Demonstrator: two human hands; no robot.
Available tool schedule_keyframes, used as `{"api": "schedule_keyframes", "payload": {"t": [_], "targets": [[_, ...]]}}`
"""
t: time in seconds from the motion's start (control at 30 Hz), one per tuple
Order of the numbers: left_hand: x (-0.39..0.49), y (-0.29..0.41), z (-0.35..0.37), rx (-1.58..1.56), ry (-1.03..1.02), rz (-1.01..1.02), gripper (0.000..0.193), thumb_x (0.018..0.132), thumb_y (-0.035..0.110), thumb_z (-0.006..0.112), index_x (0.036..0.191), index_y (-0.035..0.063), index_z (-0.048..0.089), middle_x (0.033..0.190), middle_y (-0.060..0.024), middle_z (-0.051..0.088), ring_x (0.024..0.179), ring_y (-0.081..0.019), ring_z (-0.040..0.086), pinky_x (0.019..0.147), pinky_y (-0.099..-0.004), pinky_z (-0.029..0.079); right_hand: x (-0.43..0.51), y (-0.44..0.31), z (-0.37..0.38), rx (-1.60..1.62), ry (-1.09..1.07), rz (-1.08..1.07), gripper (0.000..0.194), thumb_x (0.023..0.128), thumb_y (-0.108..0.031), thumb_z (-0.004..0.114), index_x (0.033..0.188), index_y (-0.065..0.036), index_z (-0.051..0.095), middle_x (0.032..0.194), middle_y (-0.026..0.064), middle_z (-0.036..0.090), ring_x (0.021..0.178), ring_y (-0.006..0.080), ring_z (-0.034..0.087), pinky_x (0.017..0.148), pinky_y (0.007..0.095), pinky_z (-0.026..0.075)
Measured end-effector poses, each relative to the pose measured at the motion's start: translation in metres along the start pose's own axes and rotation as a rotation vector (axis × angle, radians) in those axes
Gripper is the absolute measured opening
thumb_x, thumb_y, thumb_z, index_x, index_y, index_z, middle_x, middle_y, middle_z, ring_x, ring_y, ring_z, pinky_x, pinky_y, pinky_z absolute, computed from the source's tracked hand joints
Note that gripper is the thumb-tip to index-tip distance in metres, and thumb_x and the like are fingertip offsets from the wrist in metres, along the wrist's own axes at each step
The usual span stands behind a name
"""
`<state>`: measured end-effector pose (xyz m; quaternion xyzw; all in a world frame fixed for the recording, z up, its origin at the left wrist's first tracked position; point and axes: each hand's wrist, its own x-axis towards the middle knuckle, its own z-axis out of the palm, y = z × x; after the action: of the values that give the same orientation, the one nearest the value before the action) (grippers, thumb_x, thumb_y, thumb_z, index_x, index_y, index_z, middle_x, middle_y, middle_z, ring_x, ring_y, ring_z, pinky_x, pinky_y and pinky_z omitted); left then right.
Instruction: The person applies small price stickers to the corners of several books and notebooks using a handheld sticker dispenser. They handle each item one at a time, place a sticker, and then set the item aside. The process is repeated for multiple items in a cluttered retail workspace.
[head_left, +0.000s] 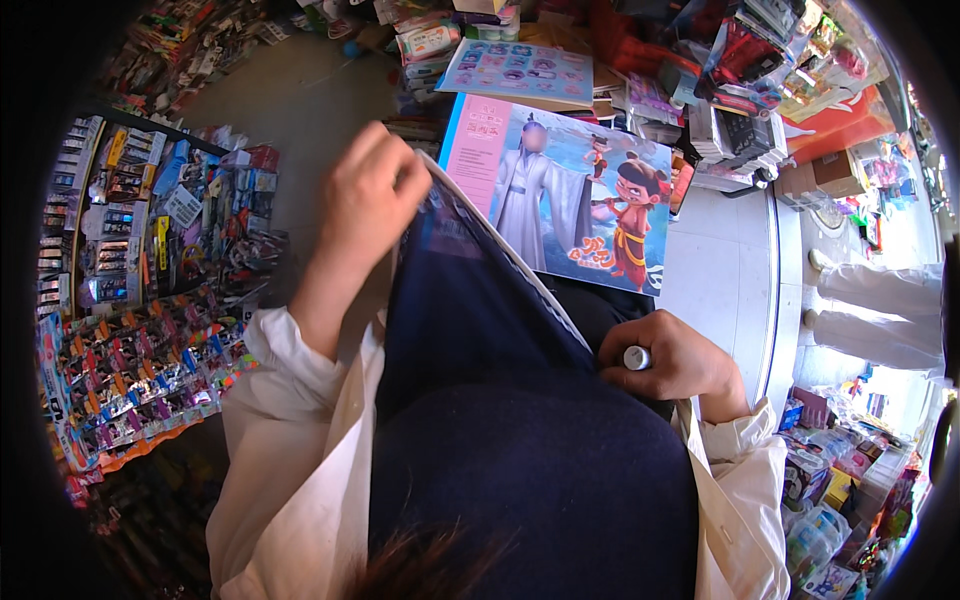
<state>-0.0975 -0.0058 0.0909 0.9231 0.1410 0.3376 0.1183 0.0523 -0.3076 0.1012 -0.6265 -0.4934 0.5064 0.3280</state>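
Note:
My left hand (379, 191) pinches the upper left corner of a thin book-like item (427, 292), held tilted up before me. Its dark, glossy face bears a printed code near the top, and its lower part blends into my navy shirt. A pale edge runs down towards my right hand (675, 356). That hand is closed around a small white cylinder (637, 358), with only the round end showing; whether it also grips the item's corner is hard to tell. Just beyond lies a colouring or picture book (559, 187) with cartoon figures on its cover.
A blue sheet with round pictures (517, 71) lies on stacked goods behind the book. Packed display racks (120, 217) stand at left, with packets (142, 375) below. Boxes (735, 142) are piled at right. Another person's legs (877, 322) show beyond the door track (776, 300).

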Motion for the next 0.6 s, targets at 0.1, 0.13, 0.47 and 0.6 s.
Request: {"api": "schedule_keyframes", "payload": {"t": [0.1, 0.13, 0.47, 0.6], "targets": [[0.013, -0.005, -0.003, -0.018, -0.018, -0.042, 0.016, 0.074, 0.007, 0.068, 0.070, 0.0040, 0.053, 0.072, -0.0084, 0.054, 0.061, -0.0274, 0.057, 0.054, -0.0380, 0.046, -0.007, 0.003, -0.007, -0.032, 0.063, 0.010, 0.010, 0.078, -0.006, 0.070, 0.085, 0.000, 0.067, 0.071, 0.0101, 0.066, 0.064, 0.0177, 0.063, 0.061, 0.0302, 0.049], [0.012, -0.002, -0.005, -0.072, -0.096, -0.069, 0.016, 0.074, 0.007, 0.068, 0.069, 0.0037, 0.053, 0.072, -0.0085, 0.055, 0.061, -0.0271, 0.058, 0.054, -0.0379, 0.046, -0.011, 0.005, -0.012, -0.042, 0.086, -0.017, 0.010, 0.077, -0.006, 0.070, 0.084, 0.000, 0.067, 0.070, 0.0102, 0.065, 0.063, 0.0178, 0.062, 0.061, 0.0304, 0.049], [-0.016, 0.024, 0.008, -0.323, -0.736, -0.001, 0.016, 0.072, 0.013, 0.073, 0.077, -0.0001, 0.066, 0.074, -0.0111, 0.061, 0.064, -0.0227, 0.061, 0.058, -0.0345, 0.046, -0.032, 0.035, -0.048, -0.388, 0.341, 0.393, 0.019, 0.079, -0.020, 0.073, 0.085, -0.002, 0.070, 0.075, 0.0170, 0.068, 0.066, 0.0309, 0.065, 0.067, 0.0360, 0.052], [-0.008, 0.011, -0.002, -0.391, -0.567, -0.140, 0.015, 0.079, 0.011, 0.074, 0.085, -0.0011, 0.069, 0.072, -0.0074, 0.058, 0.061, -0.0149, 0.054, 0.055, -0.0290, 0.042, -0.023, 0.013, -0.046, -0.199, 0.475, 0.268, 0.013, 0.081, -0.010, 0.074, 0.086, 0.001, 0.069, 0.072, 0.0076, 0.066, 0.065, 0.0117, 0.057, 0.063, 0.0279, 0.048]]}}
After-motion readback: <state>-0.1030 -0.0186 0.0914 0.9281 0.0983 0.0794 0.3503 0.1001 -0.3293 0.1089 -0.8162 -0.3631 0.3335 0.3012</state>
